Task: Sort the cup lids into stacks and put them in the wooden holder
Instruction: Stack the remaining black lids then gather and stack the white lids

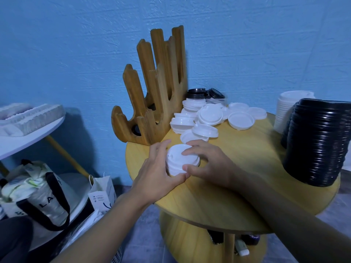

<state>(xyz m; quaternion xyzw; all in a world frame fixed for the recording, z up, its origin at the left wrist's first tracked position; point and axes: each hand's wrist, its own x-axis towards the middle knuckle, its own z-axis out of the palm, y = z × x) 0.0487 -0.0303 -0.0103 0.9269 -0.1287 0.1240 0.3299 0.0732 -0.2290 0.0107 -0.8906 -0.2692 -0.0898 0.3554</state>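
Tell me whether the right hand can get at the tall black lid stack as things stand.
Probably yes, once freed: the right hand and left hand grip the small white lid stack, but only bare table lies between it and the tall black lid stack.

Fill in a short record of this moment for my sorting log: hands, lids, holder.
left hand: grips the small white stack from the left
right hand: fingers curled over the same stack
loose lids: white heap behind it, a few black lids farthest back
holder: upright at the table's far left, beside the heap
tall stacks: black stack at right, white pile behind it
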